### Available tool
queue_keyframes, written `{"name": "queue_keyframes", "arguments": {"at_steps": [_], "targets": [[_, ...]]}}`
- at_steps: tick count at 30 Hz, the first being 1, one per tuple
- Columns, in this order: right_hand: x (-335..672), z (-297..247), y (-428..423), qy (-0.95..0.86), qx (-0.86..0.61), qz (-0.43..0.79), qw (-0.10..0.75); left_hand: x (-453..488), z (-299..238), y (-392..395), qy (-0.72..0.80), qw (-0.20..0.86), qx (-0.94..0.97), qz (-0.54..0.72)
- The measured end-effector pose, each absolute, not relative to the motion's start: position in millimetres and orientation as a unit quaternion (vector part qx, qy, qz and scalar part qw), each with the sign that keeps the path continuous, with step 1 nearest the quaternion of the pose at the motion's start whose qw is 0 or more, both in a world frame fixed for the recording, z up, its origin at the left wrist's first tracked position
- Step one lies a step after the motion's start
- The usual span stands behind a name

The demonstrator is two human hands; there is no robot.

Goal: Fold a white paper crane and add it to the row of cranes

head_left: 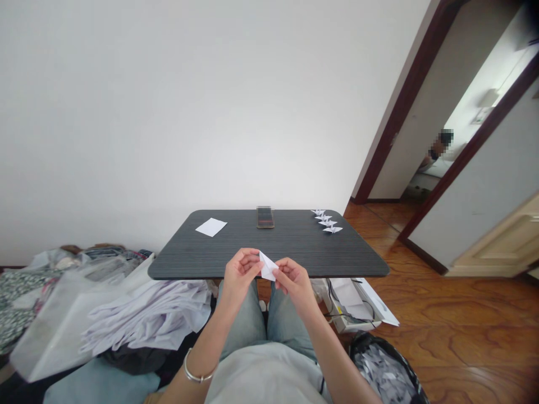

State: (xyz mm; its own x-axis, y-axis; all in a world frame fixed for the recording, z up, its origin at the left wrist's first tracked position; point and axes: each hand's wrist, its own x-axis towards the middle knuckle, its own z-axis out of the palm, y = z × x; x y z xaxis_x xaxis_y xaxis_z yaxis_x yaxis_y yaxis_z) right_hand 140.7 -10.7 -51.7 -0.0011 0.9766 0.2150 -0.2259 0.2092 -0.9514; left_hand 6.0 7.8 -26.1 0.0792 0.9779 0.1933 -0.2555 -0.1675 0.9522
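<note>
Both my hands meet over the near edge of a dark grey table (210, 258), pinching a small folded white paper piece (268, 267). My left hand (239, 273) grips its left side with thumb and fingers closed. My right hand (293, 278) pinches its right side. A bracelet circles my left wrist. On the table lie a flat white sheet (211, 226) at the far left, a phone (265, 217) at the far middle, and a row of several small folded white paper figures (327, 221) at the far right.
A heap of clothes and plastic bags (84, 314) lies on the left. A white box with cables (357, 306) sits on the wooden floor under the table's right side. A dark bag (387, 370) is at lower right. An open doorway (442, 168) shows a person far off.
</note>
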Motion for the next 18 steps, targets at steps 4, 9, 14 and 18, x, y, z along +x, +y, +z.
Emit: {"name": "queue_keyframes", "arguments": {"at_steps": [4,9,14,18], "targets": [[141.7,-55.2,-10.3,-0.508,-0.358,0.489,0.611,6.2,-28.3,8.9,0.363,0.526,0.502,0.582],[141.8,-58.3,-8.8,-0.524,-0.357,0.450,0.629,5.7,-29.6,9.5,0.360,0.522,0.531,0.562],[142.5,-56.8,-8.5,-0.522,-0.390,0.415,0.635,5.8,-32.5,10.5,0.353,0.540,0.543,0.538],[143.6,-55.9,-8.4,-0.520,-0.406,0.394,0.640,6.1,-32.4,10.0,0.352,0.548,0.541,0.532]]}}
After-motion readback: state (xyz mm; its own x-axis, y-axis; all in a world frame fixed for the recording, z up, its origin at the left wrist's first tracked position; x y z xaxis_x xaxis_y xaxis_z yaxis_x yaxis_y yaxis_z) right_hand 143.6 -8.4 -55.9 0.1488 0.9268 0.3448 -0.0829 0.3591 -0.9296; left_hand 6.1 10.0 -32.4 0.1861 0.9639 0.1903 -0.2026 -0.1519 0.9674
